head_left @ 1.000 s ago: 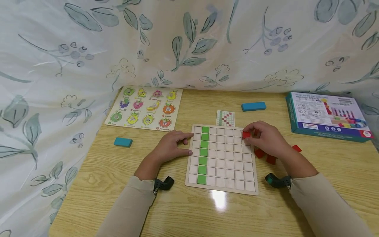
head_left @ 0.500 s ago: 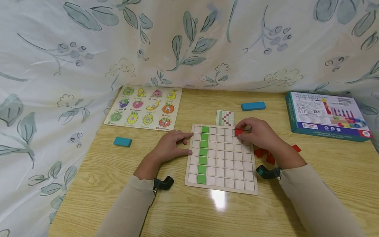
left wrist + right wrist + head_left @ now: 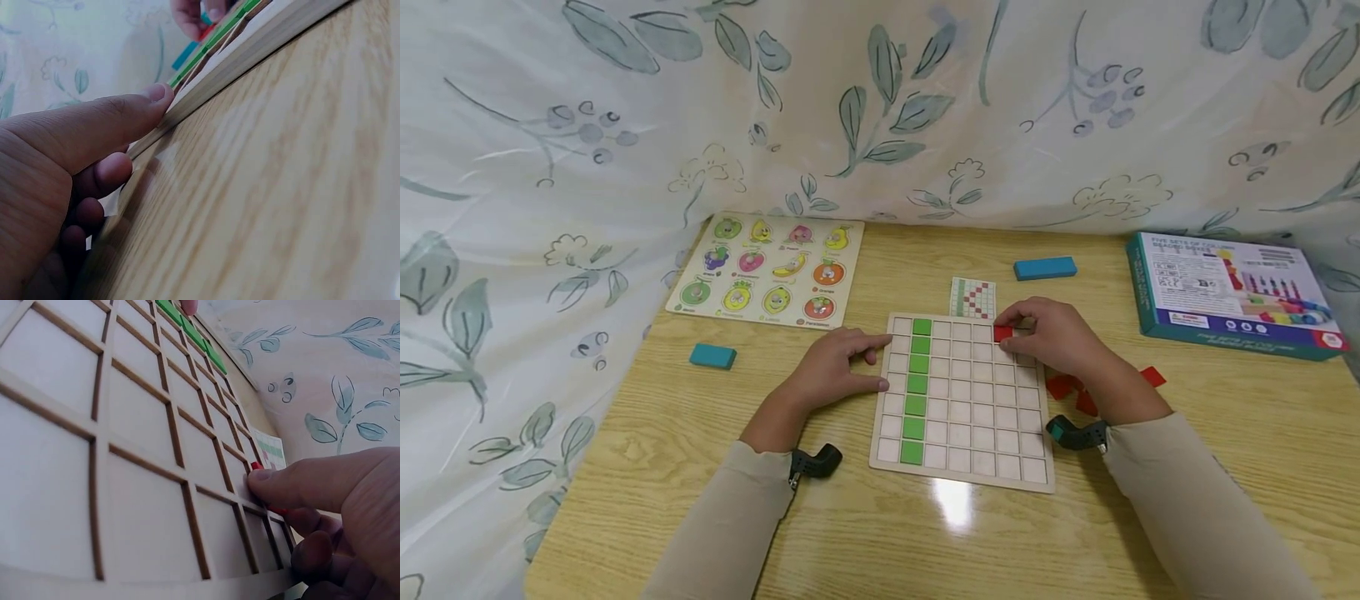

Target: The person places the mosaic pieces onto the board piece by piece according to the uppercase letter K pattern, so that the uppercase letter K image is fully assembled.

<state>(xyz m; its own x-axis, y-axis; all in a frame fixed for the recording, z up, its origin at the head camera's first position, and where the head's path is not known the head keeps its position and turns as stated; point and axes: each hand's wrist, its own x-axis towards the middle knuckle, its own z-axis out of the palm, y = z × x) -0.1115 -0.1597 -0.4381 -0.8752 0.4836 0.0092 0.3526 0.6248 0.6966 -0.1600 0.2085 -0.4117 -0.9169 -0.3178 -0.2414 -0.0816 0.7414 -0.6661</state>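
Observation:
A wooden grid board (image 3: 962, 462) lies flat on the table, with one column of green tiles (image 3: 917, 384) filled. My right hand (image 3: 1047, 337) pinches a red tile (image 3: 1003, 333) at the board's top row, near the right side; in the right wrist view the thumb covers most of the red tile (image 3: 255, 466). My left hand (image 3: 835, 367) rests against the board's left edge (image 3: 206, 87), thumb pressed to the rim, fingers on the table. Loose red tiles (image 3: 1063, 386) lie right of the board, partly hidden by my right wrist.
A small pattern card (image 3: 972, 297) lies behind the board. A fruit peg puzzle (image 3: 767, 271) sits at the back left, a teal game box (image 3: 1228, 293) at the right. Two blue blocks lie on the table, one at the back (image 3: 1045, 267), one at the left (image 3: 712, 356). A floral curtain surrounds the table.
My right hand has carried the red tile left from the board's right edge onto the top row. The left hand has stayed still.

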